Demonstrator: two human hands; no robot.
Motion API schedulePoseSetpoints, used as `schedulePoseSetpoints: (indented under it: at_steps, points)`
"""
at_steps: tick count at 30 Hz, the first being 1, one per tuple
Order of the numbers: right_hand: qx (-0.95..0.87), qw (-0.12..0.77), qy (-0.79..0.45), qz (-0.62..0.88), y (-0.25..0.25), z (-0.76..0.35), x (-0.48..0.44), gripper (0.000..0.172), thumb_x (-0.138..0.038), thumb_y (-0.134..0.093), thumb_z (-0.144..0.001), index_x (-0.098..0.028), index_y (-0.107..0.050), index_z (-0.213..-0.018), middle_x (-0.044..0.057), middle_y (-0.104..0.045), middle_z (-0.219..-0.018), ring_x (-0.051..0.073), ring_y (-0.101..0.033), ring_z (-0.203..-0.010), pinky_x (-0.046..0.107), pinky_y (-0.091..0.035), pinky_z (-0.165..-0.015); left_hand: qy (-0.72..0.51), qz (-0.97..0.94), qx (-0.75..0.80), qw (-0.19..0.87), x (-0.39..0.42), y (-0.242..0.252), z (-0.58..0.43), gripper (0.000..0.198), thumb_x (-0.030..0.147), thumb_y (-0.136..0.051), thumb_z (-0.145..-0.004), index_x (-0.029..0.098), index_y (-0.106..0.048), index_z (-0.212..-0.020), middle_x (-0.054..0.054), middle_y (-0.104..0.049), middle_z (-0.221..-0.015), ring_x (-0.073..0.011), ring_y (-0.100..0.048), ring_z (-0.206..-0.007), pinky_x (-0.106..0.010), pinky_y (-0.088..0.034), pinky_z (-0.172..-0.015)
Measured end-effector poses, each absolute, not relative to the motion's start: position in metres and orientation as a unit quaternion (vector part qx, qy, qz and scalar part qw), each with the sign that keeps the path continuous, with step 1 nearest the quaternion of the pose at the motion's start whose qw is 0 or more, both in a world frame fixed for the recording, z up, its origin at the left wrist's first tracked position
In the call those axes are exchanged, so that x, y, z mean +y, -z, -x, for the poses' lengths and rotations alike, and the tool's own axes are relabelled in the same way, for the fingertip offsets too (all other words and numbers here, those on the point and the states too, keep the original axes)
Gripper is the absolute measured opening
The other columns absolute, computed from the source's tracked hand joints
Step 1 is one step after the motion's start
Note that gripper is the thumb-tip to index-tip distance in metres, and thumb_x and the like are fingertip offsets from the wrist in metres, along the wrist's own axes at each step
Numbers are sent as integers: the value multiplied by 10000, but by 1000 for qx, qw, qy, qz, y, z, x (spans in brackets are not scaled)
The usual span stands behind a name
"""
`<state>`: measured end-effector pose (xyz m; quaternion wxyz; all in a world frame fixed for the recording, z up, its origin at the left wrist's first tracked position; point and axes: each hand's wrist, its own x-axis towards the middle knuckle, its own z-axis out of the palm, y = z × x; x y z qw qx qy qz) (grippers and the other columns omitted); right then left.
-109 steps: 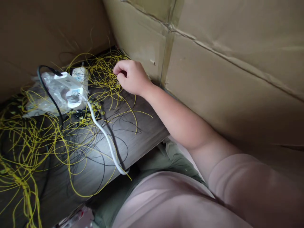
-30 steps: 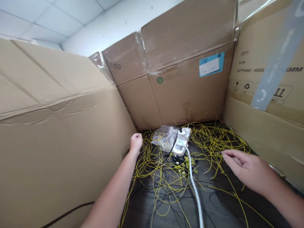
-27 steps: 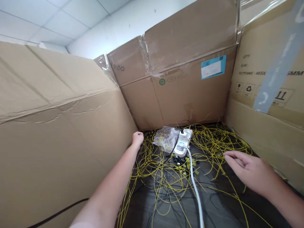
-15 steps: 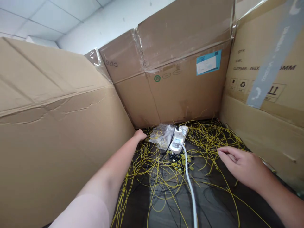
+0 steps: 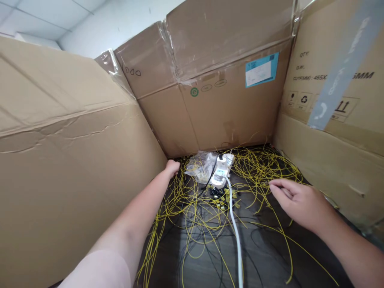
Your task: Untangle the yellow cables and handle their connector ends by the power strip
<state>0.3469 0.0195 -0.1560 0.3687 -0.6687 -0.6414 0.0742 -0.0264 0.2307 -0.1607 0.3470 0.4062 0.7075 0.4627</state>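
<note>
My left hand [image 5: 172, 166] reaches to the far left corner of a dark wood-grain table [image 5: 264, 260], against the left cardboard wall. Its fingers are curled down into the tangle of thin yellow wires [image 5: 270, 166], and what they hold is hidden. My right hand [image 5: 295, 200] hovers low over the wires at the right. Its fingers are pressed together in a loose pinch pointing left, and anything between the tips is too small to name. Thin black wires [image 5: 207, 244] lie mixed in with the yellow ones.
A white power strip [image 5: 222, 172] with a black plug lies at the back, its white cable [image 5: 235, 236] running toward me. A clear plastic bag [image 5: 199, 168] sits beside it. Small yellow and black connectors [image 5: 223, 198] are scattered in front. Cardboard boxes wall the left [image 5: 75, 160], back [image 5: 216, 108] and right [image 5: 330, 132].
The view swung from looking down along my right arm to facing the back boxes. Over the last second my left fist lowered into the corner wires. My right hand drifted slightly left.
</note>
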Motion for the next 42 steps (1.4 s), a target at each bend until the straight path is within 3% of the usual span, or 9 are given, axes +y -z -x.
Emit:
schedulePoseSetpoints:
  at_steps: [5,8,11,14,17,30,32,36,42]
  points:
    - [-652,358,-80,664,155,-345,19,281,-412,-482,-759,-209,-661,-833,-3,-636,-595,138,-576,-528,241,-405,-537,-439,-380,706,406,213,156,18,270,300,-496,-851,116,-535,-1045,-69,-572,-994,-148,-573,-833,-333,-498,-716]
    - [-658,351,-74,662,155,-346,19,285,-406,-472,-765,-206,-659,-840,2,-642,-609,138,-578,-538,236,-403,-530,-450,-357,692,438,204,153,17,310,306,-497,-850,125,-512,-1101,-86,-547,-1068,-174,-561,-902,-365,-492,-757]
    - [-667,354,-62,653,156,-348,20,288,-401,-463,-768,-199,-659,-830,10,-649,-627,135,-576,-538,231,-402,-525,-470,-337,669,467,198,151,19,272,291,-497,-850,121,-527,-1060,-68,-572,-987,-144,-575,-813,-317,-500,-693]
    - [-671,359,-64,645,158,-349,20,288,-404,-462,-770,-198,-657,-817,4,-635,-595,131,-566,-515,229,-399,-519,-485,-321,643,499,194,150,23,161,169,-538,-803,132,-552,-960,-25,-591,-761,-83,-562,-585,-216,-462,-546]
    - [-671,357,-76,645,158,-349,21,289,-411,-463,-774,-200,-655,-826,-2,-627,-578,131,-564,-509,229,-405,-518,-491,-306,623,527,192,151,27,197,54,-521,-742,141,-547,-916,-1,-560,-631,-67,-521,-465,-191,-416,-468]
    - [-681,351,-84,637,157,-347,21,295,-417,-458,-772,-203,-660,-800,4,-613,-547,139,-549,-475,240,-398,-495,-508,-292,615,528,179,159,21,109,93,-515,-722,119,-523,-827,8,-522,-598,-21,-315,-336,-146,-157,-317]
    - [-680,345,-90,641,158,-347,21,289,-418,-464,-771,-208,-658,-811,5,-623,-570,140,-558,-498,238,-402,-504,-516,-301,618,511,177,161,20,77,132,-571,-708,117,-513,-755,11,-515,-586,-11,-292,-333,-146,-145,-321]
    - [-674,339,-99,649,159,-348,22,290,-422,-468,-769,-207,-654,-819,9,-643,-617,144,-578,-543,240,-409,-528,-525,-333,620,478,176,167,18,204,132,-682,-614,115,-479,-615,47,-435,-493,1,-273,-330,-146,-139,-326]
    - [-679,332,-96,648,157,-348,21,291,-420,-460,-778,-207,-653,-824,7,-647,-621,145,-578,-539,244,-413,-537,-514,-369,638,439,176,169,16,250,115,-688,-583,128,-444,-531,69,-373,-417,-11,-272,-299,-161,-135,-314]
